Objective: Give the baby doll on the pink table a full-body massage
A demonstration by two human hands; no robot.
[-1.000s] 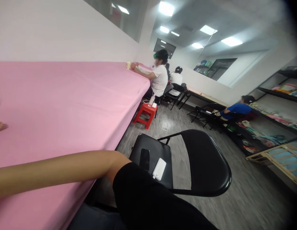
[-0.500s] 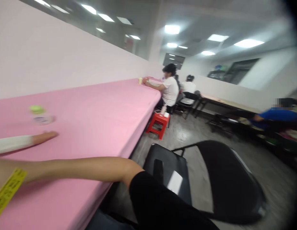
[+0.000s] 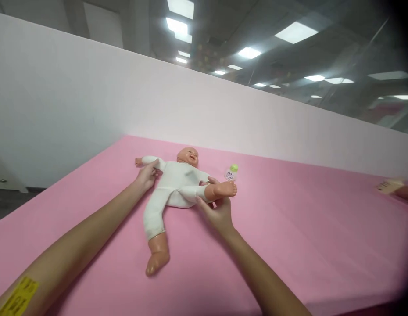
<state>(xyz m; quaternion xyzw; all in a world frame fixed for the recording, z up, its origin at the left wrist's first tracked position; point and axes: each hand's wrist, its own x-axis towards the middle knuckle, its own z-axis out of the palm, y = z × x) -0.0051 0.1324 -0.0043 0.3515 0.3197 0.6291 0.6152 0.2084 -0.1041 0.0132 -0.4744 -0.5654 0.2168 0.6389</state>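
Observation:
A baby doll in a white romper lies on its back on the pink table. My left hand grips the doll's outstretched arm near the shoulder. My right hand holds the doll's lower leg by the ankle, lifting the bare foot. The doll's other leg stretches toward me. A small bottle with a green cap stands just beyond the raised foot.
A white wall runs along the table's far side, with glass above it. At the far right edge another person's hand rests by a yellowish item. A yellow sticker is on my left forearm.
The view has swung left from the chairs and room to the doll. Both my hands now hold the doll, and the bottle sits beside its foot.

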